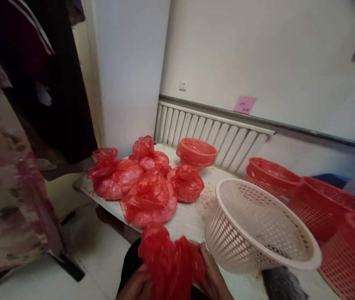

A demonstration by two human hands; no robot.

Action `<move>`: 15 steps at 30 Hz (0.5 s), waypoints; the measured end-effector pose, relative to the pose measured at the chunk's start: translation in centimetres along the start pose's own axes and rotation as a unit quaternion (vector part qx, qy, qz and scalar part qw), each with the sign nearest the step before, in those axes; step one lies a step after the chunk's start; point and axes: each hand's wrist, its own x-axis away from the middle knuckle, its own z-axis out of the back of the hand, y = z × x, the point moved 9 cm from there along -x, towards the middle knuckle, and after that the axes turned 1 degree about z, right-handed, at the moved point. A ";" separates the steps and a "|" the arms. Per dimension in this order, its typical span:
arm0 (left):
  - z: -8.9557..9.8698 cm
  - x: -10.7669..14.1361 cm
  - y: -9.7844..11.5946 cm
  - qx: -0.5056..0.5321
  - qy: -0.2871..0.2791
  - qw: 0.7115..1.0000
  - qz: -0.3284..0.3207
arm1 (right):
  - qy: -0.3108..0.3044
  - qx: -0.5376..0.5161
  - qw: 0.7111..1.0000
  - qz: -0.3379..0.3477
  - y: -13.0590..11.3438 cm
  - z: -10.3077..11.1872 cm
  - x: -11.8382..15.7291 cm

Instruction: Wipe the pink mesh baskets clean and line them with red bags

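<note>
Between my hands is a crumpled red plastic bag (171,266), close to my body at the table's front edge. My left hand (136,285) grips its left side, the fingers partly covered by the film. On the other side my right hand (211,271) is closed on the bag's right edge. What the bag contains, if anything, cannot be made out. Just beyond it on the table lies a filled red bag (154,200) with pinkish contents. To the right of my right hand stands a white plastic basket (236,233) with perforated walls.
More filled red bags (115,179) crowd the table's left end. A red basket (196,152) stands near the radiator (214,129). Several red baskets (314,204) line the right side. A dark package (283,285) lies before the white basket. Clothes (61,83) hang at the left.
</note>
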 end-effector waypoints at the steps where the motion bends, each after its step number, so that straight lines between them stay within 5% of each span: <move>1: -0.2 -1.3 -0.1 0.007 0.000 1.000 -0.009 | -0.017 -0.028 0.999 -0.001 -0.3 0.3 1.1; 5: -1.8 -4.1 0.1 0.038 -0.025 0.995 -0.086 | -0.005 -0.056 0.998 0.014 -0.9 2.1 3.7; 15: -7.9 -3.0 -2.5 -0.108 -0.063 0.991 -0.043 | 0.111 0.074 0.987 0.088 -3.0 3.2 6.5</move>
